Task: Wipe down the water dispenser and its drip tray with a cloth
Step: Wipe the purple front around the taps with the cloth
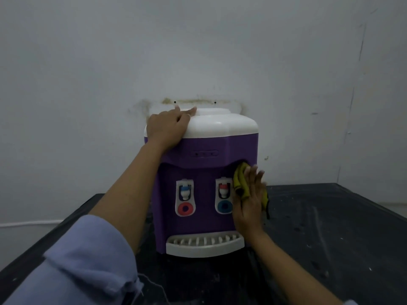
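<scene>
So the dispenser (198, 148) is sitting on a dark table (319, 227), back close to the wall, and it's mid-wipe right now. The left hand (167, 126) is lying on the top left corner of the white lid (222, 126), fingers laid out fairly flat rather than gripping. My guess is it's bracing the unit so it isn't sliding around while the other side gets rubbed.

The right hand (250, 199) is pressing a yellow cloth (240, 179) against the front right edge of the purple body, just beside the right tap (224, 189). Its fingers are straight and spread, so the flat palm is pushing the cloth on, not pinching it.

The tray (204, 247) is sitting at the bottom front, with nothing touching it, so I'd say it's still waiting its turn.

Brand-wise, I'm not seeing any logo or readable text. There's just a small panel (203, 153) with three dots, plus red and blue markings on the taps.
</scene>
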